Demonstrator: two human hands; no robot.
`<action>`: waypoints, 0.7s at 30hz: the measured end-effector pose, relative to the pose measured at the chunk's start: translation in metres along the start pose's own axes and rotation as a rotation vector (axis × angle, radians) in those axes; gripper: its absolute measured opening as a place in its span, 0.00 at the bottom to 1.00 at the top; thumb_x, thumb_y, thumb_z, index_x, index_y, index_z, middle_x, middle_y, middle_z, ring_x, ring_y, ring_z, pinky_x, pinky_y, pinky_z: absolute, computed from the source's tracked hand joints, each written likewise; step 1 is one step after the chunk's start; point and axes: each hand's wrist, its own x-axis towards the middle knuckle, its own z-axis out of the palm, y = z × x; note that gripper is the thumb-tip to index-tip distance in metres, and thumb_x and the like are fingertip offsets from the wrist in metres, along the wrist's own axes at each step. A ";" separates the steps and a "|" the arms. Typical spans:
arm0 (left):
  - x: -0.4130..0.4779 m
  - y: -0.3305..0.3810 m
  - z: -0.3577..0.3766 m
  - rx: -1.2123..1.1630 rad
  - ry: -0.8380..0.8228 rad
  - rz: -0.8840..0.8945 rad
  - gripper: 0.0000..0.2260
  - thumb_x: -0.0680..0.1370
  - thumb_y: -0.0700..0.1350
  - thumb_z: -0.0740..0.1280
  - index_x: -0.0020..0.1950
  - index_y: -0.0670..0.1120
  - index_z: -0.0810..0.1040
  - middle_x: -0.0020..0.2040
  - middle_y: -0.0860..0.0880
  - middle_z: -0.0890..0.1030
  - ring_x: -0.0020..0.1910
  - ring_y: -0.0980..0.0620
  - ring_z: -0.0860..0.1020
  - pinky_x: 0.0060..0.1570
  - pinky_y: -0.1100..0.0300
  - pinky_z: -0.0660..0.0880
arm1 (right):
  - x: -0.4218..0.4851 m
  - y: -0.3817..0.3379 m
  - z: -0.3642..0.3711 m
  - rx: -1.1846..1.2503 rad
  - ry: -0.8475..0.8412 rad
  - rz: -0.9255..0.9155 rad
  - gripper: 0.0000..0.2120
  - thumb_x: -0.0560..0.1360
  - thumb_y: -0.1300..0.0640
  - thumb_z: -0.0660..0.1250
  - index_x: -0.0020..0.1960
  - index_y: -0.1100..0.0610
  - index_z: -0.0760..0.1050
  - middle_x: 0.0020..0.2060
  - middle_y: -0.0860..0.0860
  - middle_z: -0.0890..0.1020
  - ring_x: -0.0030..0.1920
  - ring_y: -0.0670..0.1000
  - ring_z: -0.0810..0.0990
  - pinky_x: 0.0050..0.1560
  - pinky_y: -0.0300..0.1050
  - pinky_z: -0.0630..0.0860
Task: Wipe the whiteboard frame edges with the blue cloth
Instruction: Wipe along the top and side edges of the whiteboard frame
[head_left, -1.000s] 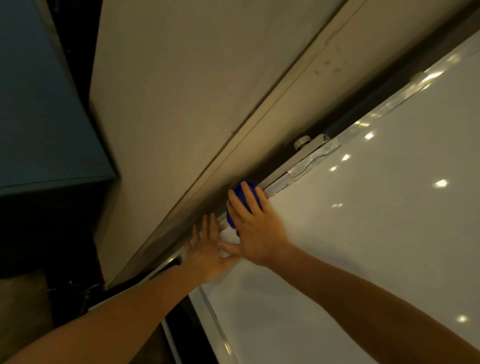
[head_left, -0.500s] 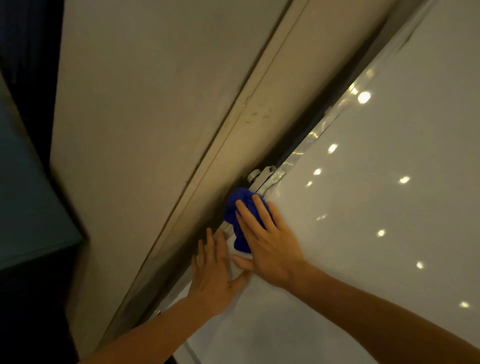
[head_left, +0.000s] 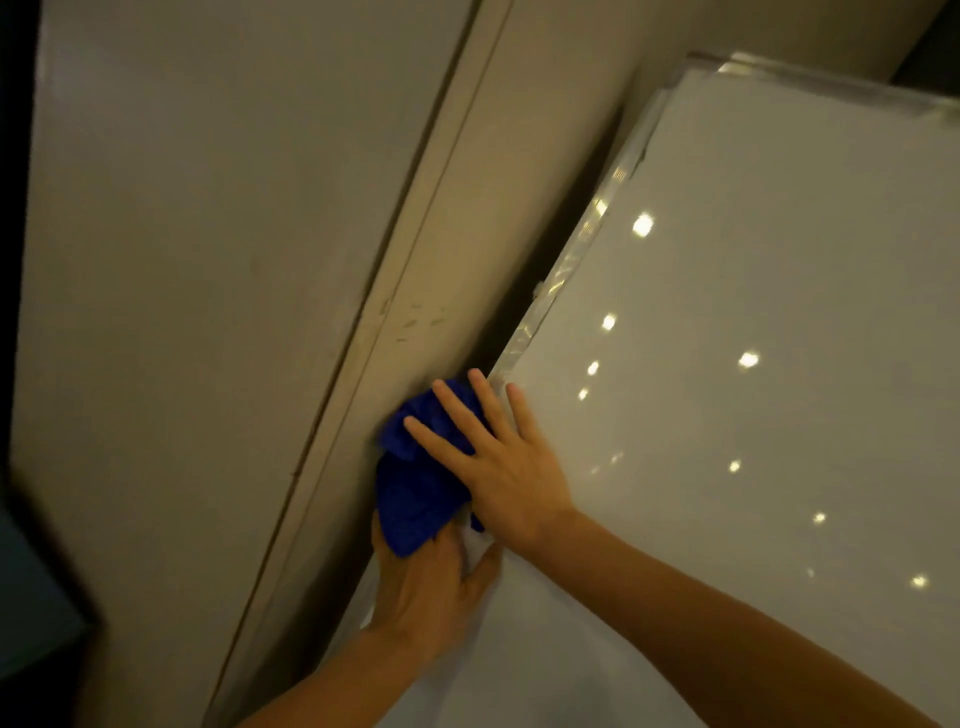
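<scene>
A glossy whiteboard (head_left: 727, 415) fills the right side, its silver frame edge (head_left: 566, 270) running diagonally up to a top corner. A bunched blue cloth (head_left: 415, 488) lies over that left edge. My right hand (head_left: 498, 467) presses flat on the cloth, fingers spread, partly on the board face. My left hand (head_left: 426, 587) rests on the board edge just below; the cloth's lower end drapes over its fingers, which are hidden.
A beige wall (head_left: 208, 260) with a vertical trim strip (head_left: 415, 270) stands close to the left of the board, with a dark gap between them. A dark teal object (head_left: 36, 597) sits at lower left.
Both hands have slid up along the frame edge with the cloth. The cloth now spreads lower, over my left fingers, and the board's top corner has come into view.
</scene>
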 end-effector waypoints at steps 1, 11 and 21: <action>0.004 0.000 -0.005 0.088 0.027 0.015 0.39 0.74 0.67 0.60 0.77 0.51 0.48 0.78 0.49 0.56 0.78 0.47 0.53 0.76 0.47 0.51 | 0.003 0.012 -0.007 -0.028 -0.011 -0.007 0.47 0.71 0.52 0.72 0.79 0.43 0.45 0.80 0.55 0.48 0.78 0.64 0.41 0.75 0.65 0.41; 0.090 0.055 -0.024 0.366 0.052 0.200 0.40 0.72 0.66 0.56 0.74 0.39 0.65 0.73 0.37 0.68 0.71 0.34 0.67 0.70 0.45 0.56 | 0.043 0.108 -0.069 -0.122 0.064 0.011 0.26 0.78 0.38 0.52 0.73 0.45 0.68 0.77 0.55 0.62 0.78 0.65 0.47 0.73 0.69 0.48; 0.125 0.078 0.003 0.302 -0.077 -0.011 0.46 0.69 0.73 0.47 0.70 0.50 0.24 0.75 0.47 0.29 0.79 0.45 0.48 0.74 0.43 0.44 | 0.070 0.201 -0.073 -0.359 -0.015 0.271 0.28 0.81 0.38 0.44 0.77 0.48 0.60 0.79 0.53 0.57 0.78 0.63 0.43 0.75 0.67 0.42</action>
